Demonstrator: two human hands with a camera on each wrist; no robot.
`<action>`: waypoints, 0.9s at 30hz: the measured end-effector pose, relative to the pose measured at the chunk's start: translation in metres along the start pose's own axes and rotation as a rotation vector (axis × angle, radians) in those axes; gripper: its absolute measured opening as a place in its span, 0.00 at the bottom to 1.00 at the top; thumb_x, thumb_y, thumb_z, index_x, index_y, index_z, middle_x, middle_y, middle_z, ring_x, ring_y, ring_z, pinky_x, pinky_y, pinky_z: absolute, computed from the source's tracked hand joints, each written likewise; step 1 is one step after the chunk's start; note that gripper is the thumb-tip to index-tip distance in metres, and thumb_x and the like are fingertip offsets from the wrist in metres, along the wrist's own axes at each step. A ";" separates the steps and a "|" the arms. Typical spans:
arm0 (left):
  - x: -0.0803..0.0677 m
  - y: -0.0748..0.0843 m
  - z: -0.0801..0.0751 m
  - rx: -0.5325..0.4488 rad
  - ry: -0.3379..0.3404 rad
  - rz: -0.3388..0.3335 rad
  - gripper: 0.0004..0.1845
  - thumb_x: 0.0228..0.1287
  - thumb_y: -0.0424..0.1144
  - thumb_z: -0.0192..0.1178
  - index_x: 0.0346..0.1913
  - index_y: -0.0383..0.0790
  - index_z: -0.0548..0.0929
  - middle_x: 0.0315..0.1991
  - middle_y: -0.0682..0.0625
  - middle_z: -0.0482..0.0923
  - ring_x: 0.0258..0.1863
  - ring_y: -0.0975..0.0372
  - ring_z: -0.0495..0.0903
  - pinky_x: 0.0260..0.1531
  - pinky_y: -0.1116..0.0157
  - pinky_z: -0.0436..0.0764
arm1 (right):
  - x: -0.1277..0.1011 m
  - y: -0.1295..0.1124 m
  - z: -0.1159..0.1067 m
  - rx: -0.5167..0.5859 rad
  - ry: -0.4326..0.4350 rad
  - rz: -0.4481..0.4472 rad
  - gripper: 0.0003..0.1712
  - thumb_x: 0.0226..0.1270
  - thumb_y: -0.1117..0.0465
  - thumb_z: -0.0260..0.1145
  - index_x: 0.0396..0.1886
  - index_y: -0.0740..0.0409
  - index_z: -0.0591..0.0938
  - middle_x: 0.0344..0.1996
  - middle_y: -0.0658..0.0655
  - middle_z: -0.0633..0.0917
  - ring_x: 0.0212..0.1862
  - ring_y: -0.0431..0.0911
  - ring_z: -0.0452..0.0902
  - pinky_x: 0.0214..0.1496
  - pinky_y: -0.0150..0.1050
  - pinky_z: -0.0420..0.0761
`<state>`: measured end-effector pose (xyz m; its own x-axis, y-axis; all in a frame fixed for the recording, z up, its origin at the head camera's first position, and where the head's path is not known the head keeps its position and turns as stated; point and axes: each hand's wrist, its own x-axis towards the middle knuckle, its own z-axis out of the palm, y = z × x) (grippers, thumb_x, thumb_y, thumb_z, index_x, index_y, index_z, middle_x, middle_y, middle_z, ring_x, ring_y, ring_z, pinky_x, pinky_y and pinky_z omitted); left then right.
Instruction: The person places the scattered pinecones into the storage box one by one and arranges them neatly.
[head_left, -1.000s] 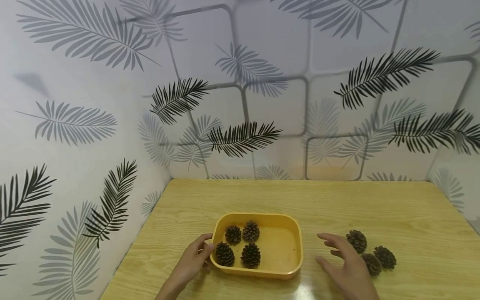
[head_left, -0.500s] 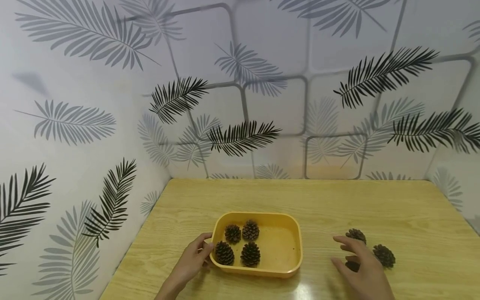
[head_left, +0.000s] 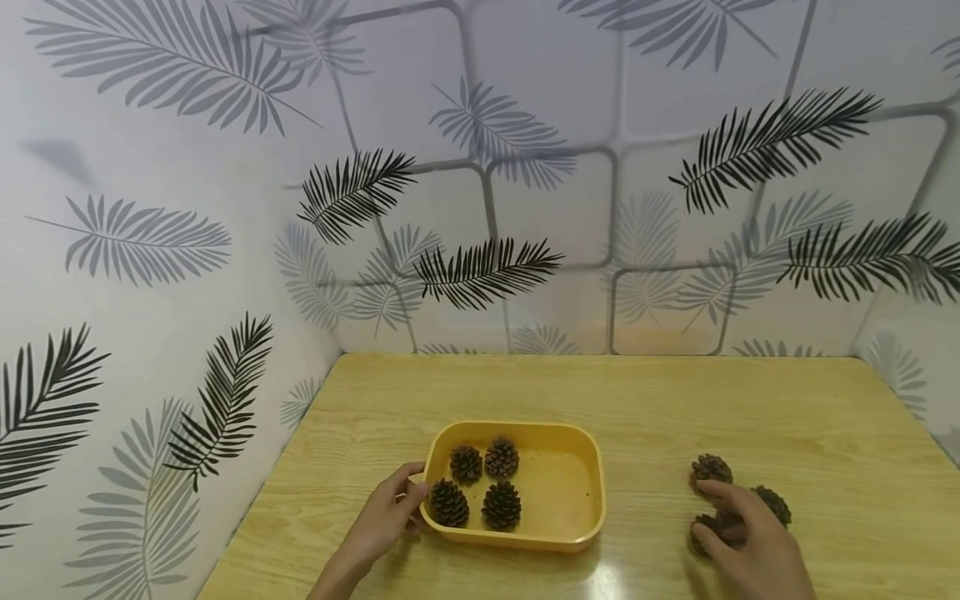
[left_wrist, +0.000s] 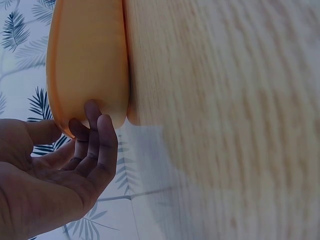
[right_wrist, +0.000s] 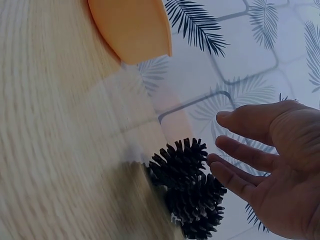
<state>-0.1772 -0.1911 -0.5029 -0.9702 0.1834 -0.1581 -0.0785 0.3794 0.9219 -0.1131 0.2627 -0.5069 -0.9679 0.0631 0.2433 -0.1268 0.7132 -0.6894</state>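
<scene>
A yellow tray point(head_left: 592, 467) sits on the wooden table, with several pine cones point(head_left: 501, 504) in its left half. My left hand point(head_left: 417, 497) grips the tray's left end, thumb over the rim. In the left wrist view the fingers point(left_wrist: 95, 125) press against the tray's outer wall point(left_wrist: 85, 60). Three pine cones lie on the table to the right: one at the back point(head_left: 711, 468), one further right point(head_left: 772, 502), one point(head_left: 705, 529) under my right hand point(head_left: 712, 512). In the right wrist view that hand point(right_wrist: 217, 142) is spread just beside the cones point(right_wrist: 177, 162), holding nothing.
The wooden table point(head_left: 675, 400) stands in a corner, with leaf-patterned walls point(head_left: 187, 250) at the left and the back. The tray's right half holds nothing. Bare wood lies between the tray and the loose cones.
My right hand has moved right and down, from near the tray onto the loose cones, and now covers the nearest one. The left hand and the tray have stayed put.
</scene>
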 end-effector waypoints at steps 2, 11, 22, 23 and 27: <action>0.001 0.000 0.000 0.003 -0.003 0.000 0.23 0.84 0.38 0.52 0.74 0.33 0.70 0.37 0.44 0.75 0.33 0.52 0.84 0.33 0.54 0.88 | -0.001 0.002 -0.002 -0.004 -0.017 0.011 0.32 0.60 0.71 0.78 0.64 0.65 0.79 0.51 0.67 0.82 0.46 0.58 0.83 0.35 0.33 0.85; 0.000 0.001 0.001 -0.004 0.000 -0.001 0.22 0.84 0.37 0.51 0.74 0.34 0.70 0.37 0.44 0.75 0.33 0.53 0.84 0.33 0.54 0.88 | -0.002 0.009 -0.001 -0.066 0.007 -0.090 0.32 0.53 0.72 0.81 0.59 0.66 0.82 0.50 0.66 0.85 0.47 0.62 0.83 0.33 0.37 0.86; -0.001 0.001 0.001 -0.014 0.005 -0.007 0.23 0.84 0.38 0.52 0.74 0.33 0.69 0.37 0.44 0.75 0.33 0.52 0.83 0.33 0.51 0.88 | 0.002 0.013 0.003 -0.141 -0.129 -0.123 0.30 0.52 0.68 0.83 0.57 0.66 0.84 0.50 0.67 0.86 0.51 0.67 0.81 0.53 0.68 0.80; -0.001 0.001 0.001 -0.014 0.004 -0.006 0.24 0.84 0.38 0.52 0.74 0.32 0.69 0.37 0.44 0.75 0.34 0.52 0.83 0.33 0.52 0.88 | 0.003 0.012 0.004 -0.143 -0.143 -0.116 0.30 0.52 0.68 0.82 0.57 0.66 0.84 0.50 0.67 0.86 0.51 0.67 0.81 0.54 0.67 0.80; -0.001 0.001 0.001 -0.015 -0.001 -0.002 0.24 0.84 0.39 0.52 0.74 0.32 0.69 0.37 0.44 0.75 0.34 0.52 0.83 0.34 0.52 0.88 | 0.004 0.009 0.007 -0.146 -0.199 -0.081 0.30 0.54 0.67 0.82 0.58 0.64 0.83 0.53 0.66 0.86 0.53 0.65 0.81 0.54 0.64 0.82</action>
<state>-0.1765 -0.1903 -0.5023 -0.9698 0.1836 -0.1604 -0.0839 0.3665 0.9266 -0.1197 0.2640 -0.5168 -0.9814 -0.1267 0.1442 -0.1867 0.8042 -0.5643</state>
